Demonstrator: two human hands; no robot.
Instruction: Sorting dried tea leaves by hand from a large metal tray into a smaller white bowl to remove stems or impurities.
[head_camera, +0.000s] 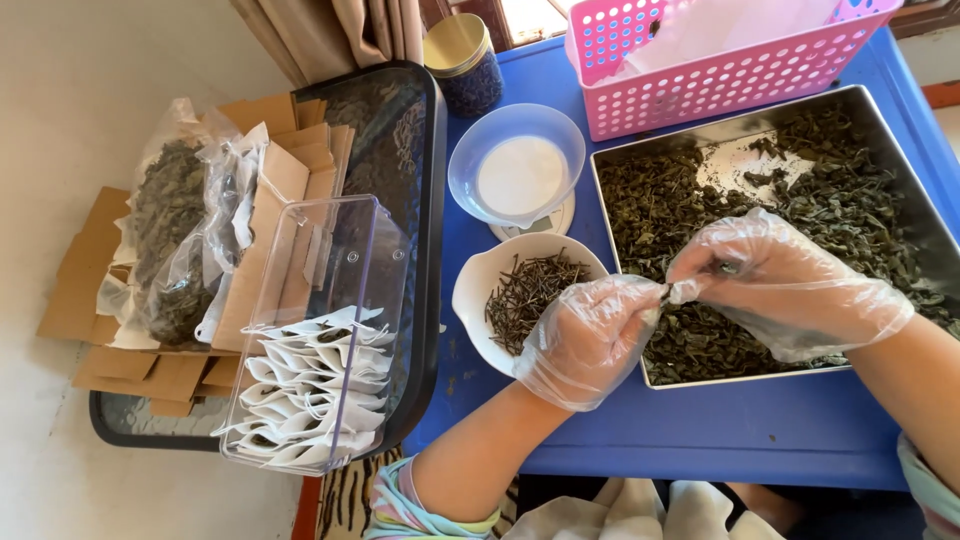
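From the head view, both hands wear thin clear plastic gloves and meet over the left edge of a shallow rectangular metal tray spread with dark green dried tea leaves. The left hand is curled nearly closed, its thumb and forefinger pinched together at a small dark bit of leaf or stem held between the two hands; the right hand is likewise bunched, fingertips pressed onto the same bit from the other side. Just left of the tray, partly under the left hand, stands a white ceramic bowl holding a heap of thin dark stems. Behind it a translucent pale blue plastic bowl rests on a small white scale. A pink perforated plastic basket sits at the far edge of the blue table, beside a gold-lidded dark glass jar. To the left, on a black glass-topped stand, a clear plastic box holds white filled tea bags, with brown card pieces and clear bags of leaves beside it
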